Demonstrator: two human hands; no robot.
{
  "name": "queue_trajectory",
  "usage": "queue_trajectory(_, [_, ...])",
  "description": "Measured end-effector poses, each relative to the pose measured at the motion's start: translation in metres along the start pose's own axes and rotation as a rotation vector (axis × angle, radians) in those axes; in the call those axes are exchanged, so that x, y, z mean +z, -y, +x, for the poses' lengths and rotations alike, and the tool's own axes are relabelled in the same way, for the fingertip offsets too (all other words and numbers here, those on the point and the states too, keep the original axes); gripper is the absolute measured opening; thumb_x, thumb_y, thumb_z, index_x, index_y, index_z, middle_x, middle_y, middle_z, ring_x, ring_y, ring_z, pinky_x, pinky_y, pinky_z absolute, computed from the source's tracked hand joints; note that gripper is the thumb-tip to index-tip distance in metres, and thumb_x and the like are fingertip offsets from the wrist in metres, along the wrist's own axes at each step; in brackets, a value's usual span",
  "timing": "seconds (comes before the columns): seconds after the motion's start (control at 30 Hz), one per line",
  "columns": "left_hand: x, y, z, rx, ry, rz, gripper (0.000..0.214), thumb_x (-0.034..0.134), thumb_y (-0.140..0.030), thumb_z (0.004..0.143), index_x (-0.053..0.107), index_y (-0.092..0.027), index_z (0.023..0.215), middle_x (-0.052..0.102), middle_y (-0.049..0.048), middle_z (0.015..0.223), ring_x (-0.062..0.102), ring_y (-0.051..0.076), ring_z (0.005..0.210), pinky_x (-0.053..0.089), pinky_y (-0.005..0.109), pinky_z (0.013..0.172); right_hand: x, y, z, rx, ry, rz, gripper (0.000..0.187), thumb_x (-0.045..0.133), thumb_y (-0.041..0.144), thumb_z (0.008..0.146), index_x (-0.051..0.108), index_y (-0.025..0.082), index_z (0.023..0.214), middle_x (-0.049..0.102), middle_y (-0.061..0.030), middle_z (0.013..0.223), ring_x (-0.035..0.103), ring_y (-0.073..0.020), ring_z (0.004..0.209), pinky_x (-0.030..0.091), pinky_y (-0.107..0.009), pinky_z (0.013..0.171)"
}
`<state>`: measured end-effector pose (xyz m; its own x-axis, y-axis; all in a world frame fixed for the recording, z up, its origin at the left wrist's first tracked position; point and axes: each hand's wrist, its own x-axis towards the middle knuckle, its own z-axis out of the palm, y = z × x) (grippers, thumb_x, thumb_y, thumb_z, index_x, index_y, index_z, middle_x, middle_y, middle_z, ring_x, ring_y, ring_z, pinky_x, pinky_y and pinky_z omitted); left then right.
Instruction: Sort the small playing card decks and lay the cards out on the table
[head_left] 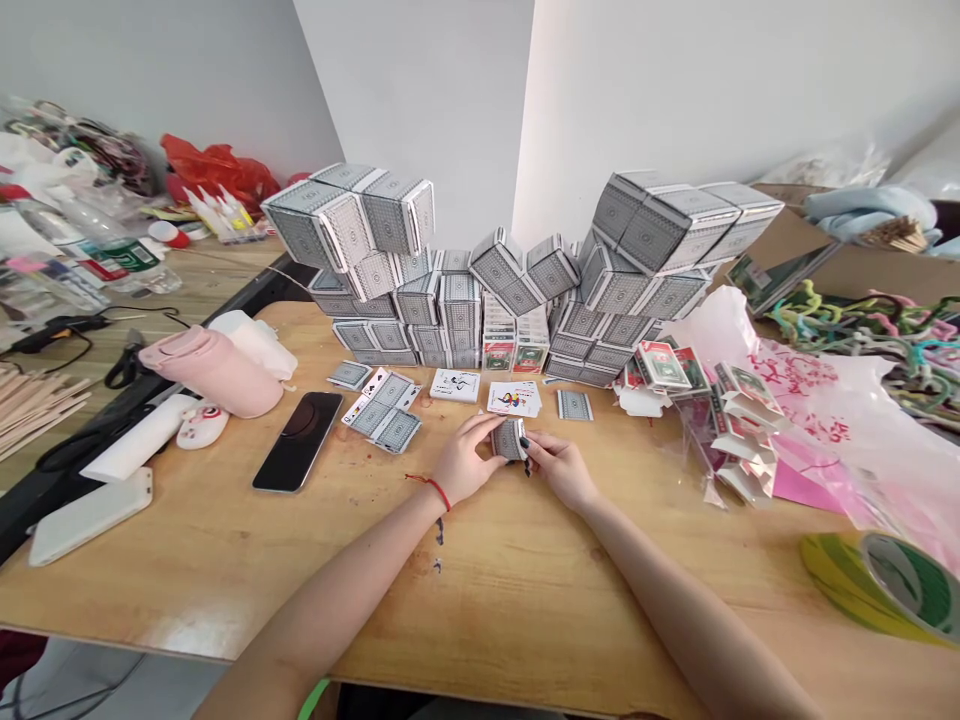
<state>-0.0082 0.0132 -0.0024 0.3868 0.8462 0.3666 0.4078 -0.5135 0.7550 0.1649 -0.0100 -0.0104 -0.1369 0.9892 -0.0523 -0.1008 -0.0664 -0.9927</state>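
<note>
Between my two hands is a grey-patterned playing card (508, 440), bent or folded, a little above the wooden table. My left hand (466, 462), with a red string on its wrist, grips its left side. At its right edge the fingers of my right hand (559, 466) pinch it; a small dark thing by those fingertips is too small to make out. Just beyond lie a fanned pile of cards with a joker on top (514, 398) and a white card stack (455, 385). A single card (575, 405) lies face down to the right, and loose cards (384, 410) overlap on the left.
Behind the cards stands a structure of card-covered blocks (450, 310). A phone (298, 442), a pink bottle (214, 370) and a white power bank (91, 516) lie left. Opened card boxes (742, 425), plastic wrap (840, 400) and a green-yellow tape roll (877, 585) are right.
</note>
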Motion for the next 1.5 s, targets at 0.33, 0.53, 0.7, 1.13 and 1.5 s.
queue_trajectory(0.33, [0.002,0.001,-0.002,0.005,0.007,0.029,0.052,0.066,-0.015,0.064,0.049,-0.022,0.113,0.051,0.0080,0.116,0.047,0.022,0.110,0.041,0.041,0.094,0.001,0.002,-0.003,-0.033,-0.075,-0.162,0.028,0.057,0.042,0.073,0.064,0.016,0.075,0.054,0.0002,0.056,0.046,-0.0109,0.046,0.036,-0.024,0.046])
queue_trajectory(0.53, [0.003,0.001,-0.003,0.055,-0.004,0.062,0.056,0.066,-0.013,0.063,0.048,-0.022,0.115,0.051,0.0075,0.115,0.048,0.022,0.108,0.043,0.041,0.092,0.001,0.001,-0.005,-0.073,-0.132,-0.308,0.030,0.054,0.044,0.074,0.062,0.015,0.067,0.054,-0.0003,0.052,0.048,-0.0115,0.043,0.040,-0.023,0.045])
queue_trajectory(0.7, [0.003,0.000,-0.002,0.060,-0.023,0.088,0.056,0.064,-0.012,0.064,0.047,-0.023,0.117,0.050,0.0076,0.115,0.048,0.021,0.109,0.043,0.040,0.093,0.000,-0.001,-0.006,-0.146,-0.102,-0.355,0.032,0.046,0.041,0.080,0.065,0.016,0.080,0.058,-0.0028,0.059,0.054,-0.0146,0.053,0.046,-0.026,0.055])
queue_trajectory(1.13, [0.006,0.003,-0.007,0.128,-0.003,0.170,0.049,0.060,-0.023,0.071,0.047,-0.020,0.118,0.046,0.0088,0.111,0.053,0.016,0.090,0.049,0.034,0.081,0.006,-0.003,-0.015,-0.051,0.039,-0.369,0.035,0.041,0.041,0.081,0.059,0.015,0.095,0.053,0.0042,0.041,0.049,-0.0113,0.032,0.040,-0.021,0.037])
queue_trajectory(1.5, [0.008,-0.005,-0.006,0.133,-0.003,0.173,0.052,0.058,-0.031,0.073,0.042,-0.026,0.123,0.047,0.0085,0.111,0.049,0.021,0.102,0.046,0.039,0.087,0.003,-0.001,-0.005,0.042,0.000,-0.166,0.029,0.045,0.046,0.078,0.051,0.017,0.078,0.050,0.0048,0.042,0.045,-0.0103,0.034,0.037,-0.021,0.036])
